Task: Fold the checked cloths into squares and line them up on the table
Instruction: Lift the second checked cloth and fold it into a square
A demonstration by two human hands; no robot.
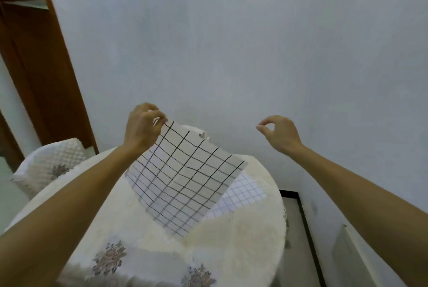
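Note:
A white cloth with a black grid (pixel 185 177) hangs unfolded in the air above the table, tilted down to the right. My left hand (pixel 142 128) pinches its top left corner. My right hand (pixel 279 132) is raised to the right of the cloth, apart from it, thumb and forefinger pinched together with nothing between them. A second checked cloth (pixel 240 196), paler with thin lines, lies flat on the round table (pixel 252 240) and is partly hidden behind the hanging cloth.
The table wears a cream fleecy cover with flower patches (pixel 108 257). A quilted white chair back (pixel 49 162) stands at the table's left. A brown door frame (pixel 46 66) is at the far left, a plain wall behind.

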